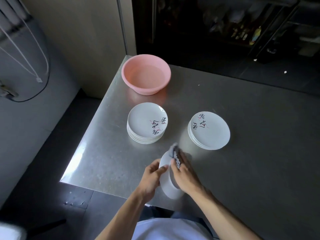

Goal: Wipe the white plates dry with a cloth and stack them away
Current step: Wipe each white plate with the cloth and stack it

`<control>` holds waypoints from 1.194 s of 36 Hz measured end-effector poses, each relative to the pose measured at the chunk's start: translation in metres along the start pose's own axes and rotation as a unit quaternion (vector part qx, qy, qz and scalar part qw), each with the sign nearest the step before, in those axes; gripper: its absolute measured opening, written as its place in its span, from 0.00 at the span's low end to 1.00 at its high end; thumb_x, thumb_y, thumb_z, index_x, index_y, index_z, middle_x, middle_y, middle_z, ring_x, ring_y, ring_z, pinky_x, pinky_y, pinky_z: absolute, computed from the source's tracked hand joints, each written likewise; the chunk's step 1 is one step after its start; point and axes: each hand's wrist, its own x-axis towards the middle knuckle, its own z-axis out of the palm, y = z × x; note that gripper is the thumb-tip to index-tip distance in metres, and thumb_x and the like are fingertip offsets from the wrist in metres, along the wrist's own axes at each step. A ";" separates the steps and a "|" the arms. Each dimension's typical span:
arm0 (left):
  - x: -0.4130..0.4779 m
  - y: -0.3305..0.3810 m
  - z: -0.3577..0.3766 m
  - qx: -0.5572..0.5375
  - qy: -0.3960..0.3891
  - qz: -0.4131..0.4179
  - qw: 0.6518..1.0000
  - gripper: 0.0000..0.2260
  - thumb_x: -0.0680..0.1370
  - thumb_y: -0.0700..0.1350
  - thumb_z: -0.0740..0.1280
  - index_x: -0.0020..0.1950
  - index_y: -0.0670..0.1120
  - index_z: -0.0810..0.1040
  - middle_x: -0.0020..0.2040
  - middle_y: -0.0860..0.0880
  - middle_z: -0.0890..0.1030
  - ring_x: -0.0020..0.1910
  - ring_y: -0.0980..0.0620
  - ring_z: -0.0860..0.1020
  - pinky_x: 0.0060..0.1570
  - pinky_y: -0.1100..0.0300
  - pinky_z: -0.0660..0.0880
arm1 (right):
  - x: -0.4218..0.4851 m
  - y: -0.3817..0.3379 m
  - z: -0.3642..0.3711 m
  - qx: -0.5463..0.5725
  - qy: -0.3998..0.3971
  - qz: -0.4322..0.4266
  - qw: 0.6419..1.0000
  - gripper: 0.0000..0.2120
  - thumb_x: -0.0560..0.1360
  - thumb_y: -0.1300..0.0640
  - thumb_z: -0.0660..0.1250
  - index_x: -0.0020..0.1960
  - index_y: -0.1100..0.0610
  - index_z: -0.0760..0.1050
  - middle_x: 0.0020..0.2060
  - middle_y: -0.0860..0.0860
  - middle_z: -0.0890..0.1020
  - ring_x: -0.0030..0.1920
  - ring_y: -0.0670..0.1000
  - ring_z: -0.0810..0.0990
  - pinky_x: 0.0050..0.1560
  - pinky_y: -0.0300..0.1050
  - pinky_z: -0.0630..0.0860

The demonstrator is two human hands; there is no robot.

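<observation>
Mid-task, by the look of it. Held plate stood on edge over the steel table, on the person's side, well apart from the pink basin. Left hand gripped its rim, thumb over the edge. Right hand clutched the patterned cloth against the plate's face.

Two stacks sat between basin and held plate: taller stack near the basin, shorter stack farther off to its right. Likely shorter is dried and taller is waiting, but this is unconfirmed, as no wetness showed.

Plate's wiped face and the right fingertips were hidden. Cloth was blurred. Whether the basin held water was unclear.
</observation>
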 end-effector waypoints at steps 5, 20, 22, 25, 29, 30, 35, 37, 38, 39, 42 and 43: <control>0.001 -0.007 -0.004 -0.016 -0.024 0.048 0.998 0.14 0.76 0.39 0.70 0.61 0.43 0.85 0.57 0.40 0.86 0.56 0.42 0.85 0.52 0.51 0.82 | -0.017 -0.001 0.003 -0.046 -0.021 -0.186 0.981 0.24 0.84 0.46 0.51 0.78 0.53 0.61 0.80 0.51 0.58 0.81 0.50 0.51 0.79 0.47 0.46; 0.004 -0.005 0.005 0.018 0.009 0.019 1.000 0.08 0.84 0.40 0.66 0.59 0.44 0.84 0.52 0.43 0.87 0.49 0.49 0.84 0.46 0.56 0.79 | -0.001 0.003 0.007 -0.020 -0.012 -0.142 0.990 0.26 0.84 0.43 0.45 0.78 0.49 0.64 0.79 0.46 0.60 0.80 0.48 0.53 0.79 0.48 0.46; 0.003 -0.007 0.002 0.023 0.010 0.017 1.000 0.06 0.84 0.41 0.68 0.56 0.43 0.85 0.49 0.45 0.87 0.45 0.50 0.83 0.43 0.57 0.78 | 0.001 0.011 0.007 -0.057 -0.011 -0.142 0.988 0.25 0.84 0.44 0.49 0.78 0.51 0.64 0.79 0.47 0.61 0.80 0.48 0.53 0.78 0.45 0.46; 0.004 -0.008 -0.001 -0.001 0.023 -0.009 1.000 0.07 0.84 0.42 0.68 0.60 0.46 0.83 0.51 0.46 0.86 0.46 0.50 0.83 0.43 0.54 0.79 | 0.012 0.017 -0.002 -0.035 0.050 0.018 0.998 0.19 0.83 0.52 0.53 0.72 0.50 0.69 0.70 0.50 0.72 0.73 0.54 0.68 0.75 0.48 0.60; 0.008 -0.007 -0.002 0.010 0.034 -0.020 0.999 0.08 0.82 0.45 0.70 0.60 0.48 0.83 0.52 0.45 0.86 0.46 0.49 0.83 0.43 0.54 0.79 | 0.005 0.015 0.000 -0.063 0.011 0.050 0.997 0.21 0.85 0.51 0.51 0.78 0.44 0.63 0.75 0.52 0.68 0.75 0.54 0.65 0.74 0.53 0.61; 0.008 -0.007 -0.002 0.011 0.032 -0.018 0.999 0.08 0.81 0.46 0.70 0.60 0.48 0.83 0.53 0.44 0.86 0.47 0.48 0.84 0.43 0.54 0.80 | -0.003 0.013 0.004 -0.069 -0.017 0.015 0.997 0.22 0.85 0.50 0.50 0.79 0.43 0.59 0.79 0.51 0.61 0.78 0.53 0.58 0.77 0.54 0.56; 0.007 -0.009 0.002 -0.022 0.000 0.030 0.999 0.15 0.80 0.32 0.62 0.62 0.41 0.84 0.58 0.39 0.86 0.57 0.42 0.85 0.53 0.53 0.81 | -0.020 0.004 0.013 -0.059 -0.064 -0.096 0.992 0.25 0.84 0.45 0.51 0.80 0.46 0.55 0.80 0.44 0.47 0.80 0.46 0.41 0.78 0.47 0.37; 0.007 -0.012 0.008 -0.072 0.029 0.014 0.997 0.12 0.81 0.32 0.63 0.61 0.39 0.82 0.56 0.38 0.86 0.54 0.41 0.84 0.51 0.51 0.81 | -0.014 0.007 0.013 -0.060 -0.024 -0.010 0.998 0.24 0.85 0.47 0.51 0.80 0.46 0.54 0.79 0.44 0.45 0.80 0.45 0.41 0.78 0.47 0.37; 0.008 -0.014 0.011 -0.094 0.042 -0.001 0.995 0.10 0.82 0.32 0.63 0.60 0.39 0.80 0.53 0.38 0.84 0.50 0.41 0.83 0.48 0.51 0.80 | -0.007 0.009 0.012 -0.059 -0.002 0.052 0.997 0.24 0.85 0.48 0.51 0.81 0.48 0.54 0.80 0.46 0.48 0.81 0.47 0.44 0.79 0.50 0.42; 0.009 -0.014 0.013 -0.109 0.052 -0.015 0.993 0.08 0.82 0.31 0.63 0.58 0.40 0.77 0.50 0.39 0.82 0.47 0.43 0.81 0.46 0.51 0.78 | 0.000 0.010 0.009 -0.053 0.017 0.110 0.992 0.24 0.85 0.49 0.51 0.80 0.51 0.58 0.81 0.51 0.55 0.80 0.51 0.51 0.79 0.53 0.49; 0.012 -0.003 0.018 -0.084 0.063 -0.028 0.994 0.09 0.78 0.32 0.63 0.53 0.44 0.75 0.45 0.43 0.79 0.43 0.46 0.78 0.42 0.54 0.76 | 0.019 0.010 -0.005 -0.019 0.089 0.198 0.976 0.20 0.84 0.52 0.51 0.71 0.59 0.70 0.67 0.58 0.75 0.68 0.60 0.70 0.70 0.55 0.64; 0.012 0.001 0.019 -0.068 0.056 -0.025 0.996 0.08 0.77 0.35 0.64 0.54 0.44 0.77 0.45 0.44 0.81 0.43 0.47 0.79 0.42 0.56 0.77 | 0.022 0.007 -0.009 -0.005 0.107 0.173 0.979 0.20 0.84 0.53 0.51 0.70 0.59 0.72 0.65 0.58 0.77 0.66 0.60 0.72 0.69 0.55 0.65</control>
